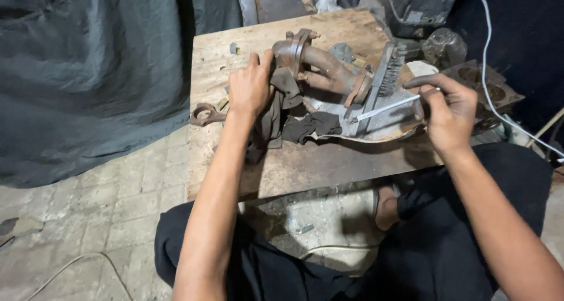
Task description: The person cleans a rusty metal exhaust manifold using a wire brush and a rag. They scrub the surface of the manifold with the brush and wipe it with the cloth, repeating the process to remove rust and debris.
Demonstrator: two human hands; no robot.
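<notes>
A rusty flanged metal pipe part (320, 63) lies on a worn wooden board (294, 160). My left hand (249, 86) rests on its left end, pressing a dark rag (294, 122) against it. My right hand (449, 110) pinches the end of a thin white rod-like tool (385, 107), whose tip points at the part's right flange. A wire brush (388, 72) leans against the part. A dented metal pan (376, 128) lies under the part.
A rusty connecting rod end (204, 114) sticks out at the board's left edge. A dark tarp (88, 72) covers the left. Engine parts (417, 7) and a perforated metal block (490, 86) sit at the back right. A white cable (487, 54) hangs at right.
</notes>
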